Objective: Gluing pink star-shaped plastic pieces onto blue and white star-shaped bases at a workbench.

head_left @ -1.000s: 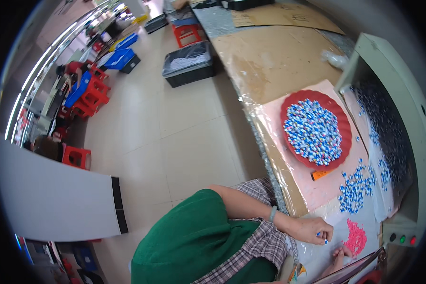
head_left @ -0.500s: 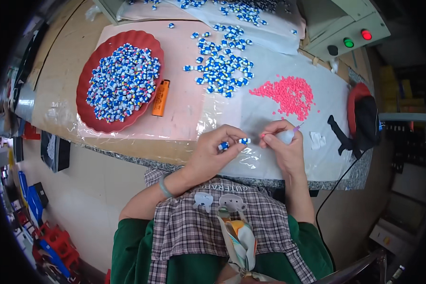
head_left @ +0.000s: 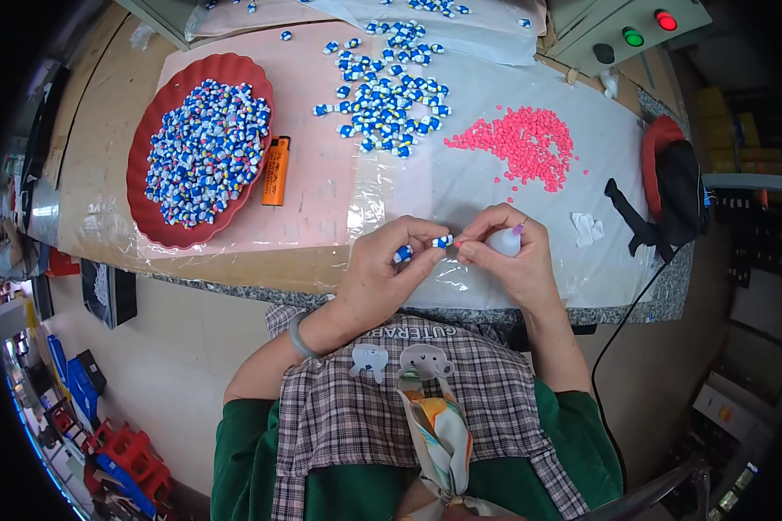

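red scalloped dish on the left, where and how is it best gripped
Probably two-handed, by the raised rim of the dish: one hand from the left, one from the upper right. The left rim shows a bare band outside the heaped blue-and-white pieces, and opposite grips should help keep that load level. The orange stick lies close beside the right rim, so avoid there.

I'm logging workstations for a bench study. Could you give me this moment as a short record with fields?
Left hand: pinches one blue-and-white piece; a second sits farther back in the grip
Right hand: holds a small bottle with a purple tip, a pink bit at the fingertips
Hands' spacing: fingertips close together; contact between pieces unclear
Left of bench: red scalloped dish heaped with similar pieces; orange object beside it
Beyond hands: loose blue-and-white pieces; pink pile to their right
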Demonstrator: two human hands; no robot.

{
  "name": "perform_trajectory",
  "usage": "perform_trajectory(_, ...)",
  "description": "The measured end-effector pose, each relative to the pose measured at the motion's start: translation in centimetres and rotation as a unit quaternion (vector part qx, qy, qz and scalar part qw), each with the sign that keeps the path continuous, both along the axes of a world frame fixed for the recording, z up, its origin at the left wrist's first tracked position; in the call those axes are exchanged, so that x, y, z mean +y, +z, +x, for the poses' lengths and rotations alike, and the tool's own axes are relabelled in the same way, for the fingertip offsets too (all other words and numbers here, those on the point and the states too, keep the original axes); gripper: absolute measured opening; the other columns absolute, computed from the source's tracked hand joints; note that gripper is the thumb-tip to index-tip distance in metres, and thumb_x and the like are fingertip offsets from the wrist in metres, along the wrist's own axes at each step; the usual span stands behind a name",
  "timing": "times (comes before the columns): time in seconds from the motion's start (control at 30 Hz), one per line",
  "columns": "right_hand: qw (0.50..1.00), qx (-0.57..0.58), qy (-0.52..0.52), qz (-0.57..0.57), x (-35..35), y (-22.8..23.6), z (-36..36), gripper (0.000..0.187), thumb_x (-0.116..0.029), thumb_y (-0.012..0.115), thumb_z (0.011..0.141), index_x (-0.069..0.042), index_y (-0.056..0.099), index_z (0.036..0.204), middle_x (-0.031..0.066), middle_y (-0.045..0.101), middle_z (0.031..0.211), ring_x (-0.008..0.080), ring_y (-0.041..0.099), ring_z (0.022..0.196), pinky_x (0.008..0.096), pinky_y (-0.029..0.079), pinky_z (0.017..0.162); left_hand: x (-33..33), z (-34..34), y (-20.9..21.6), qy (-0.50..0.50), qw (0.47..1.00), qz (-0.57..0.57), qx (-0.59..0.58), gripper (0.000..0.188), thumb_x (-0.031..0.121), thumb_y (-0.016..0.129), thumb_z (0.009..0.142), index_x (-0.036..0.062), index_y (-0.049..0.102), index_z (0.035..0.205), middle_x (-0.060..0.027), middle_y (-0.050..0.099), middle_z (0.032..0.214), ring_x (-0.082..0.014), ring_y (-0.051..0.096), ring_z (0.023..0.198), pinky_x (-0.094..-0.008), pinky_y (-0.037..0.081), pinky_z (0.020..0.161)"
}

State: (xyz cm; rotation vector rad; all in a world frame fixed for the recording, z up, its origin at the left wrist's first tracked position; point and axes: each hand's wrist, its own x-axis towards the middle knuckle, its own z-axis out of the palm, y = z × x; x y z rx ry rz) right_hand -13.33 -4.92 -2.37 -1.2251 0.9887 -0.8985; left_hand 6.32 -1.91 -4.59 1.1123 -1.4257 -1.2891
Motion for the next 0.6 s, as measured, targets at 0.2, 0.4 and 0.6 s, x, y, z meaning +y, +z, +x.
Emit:
perform_trajectory(0.2, 1.000, -0.002, 0.005, 0.001, -0.13, -0.60, -0.41, 0.014, 0.004, 0.071, 0.079, 0.001, 0.063, 0.090, 0.0103, 0.067, 0.085, 0.0150, 0.065, 0.076, 0.0273, 0.053, 0.070, -0.03, -0.01, -0.04, 0.007, 1.000, -0.015, -0.011, 0.022, 0.000, 0.067, 0.086, 0.0010, 0.062, 0.107, -0.0023, 0.062, 0.087, -0.0053, 0.055, 0.076, -0.0206, 0.045, 0.067)
perform_trajectory(0.4, 0.995, -0.077, 0.004, 0.060, -0.23, -0.93, -0.60, 0.011, 0.004, 0.068, 0.081, 0.001, 0.063, 0.091, 0.0107, 0.064, 0.086, 0.0166, 0.063, 0.077, 0.0281, 0.052, 0.069, 0.03, -0.07, -0.27, 0.008, 1.000, -0.019, -0.015, 0.021, -0.001, 0.067, 0.086, 0.0012, 0.062, 0.107, -0.0023, 0.062, 0.087, -0.0057, 0.054, 0.075, -0.0204, 0.045, 0.067)
perform_trajectory(0.6, 0.993, -0.092, 0.023, 0.077, -0.37, -0.76, -0.79, 0.009, 0.005, 0.064, 0.083, 0.003, 0.064, 0.092, 0.0094, 0.058, 0.084, 0.0168, 0.061, 0.074, 0.0290, 0.051, 0.068, -0.03, 0.01, -0.17, -0.001, 1.000, 0.002, 0.000, 0.020, 0.000, 0.066, 0.087, 0.0012, 0.062, 0.107, -0.0026, 0.062, 0.090, -0.0059, 0.056, 0.077, -0.0202, 0.046, 0.069)
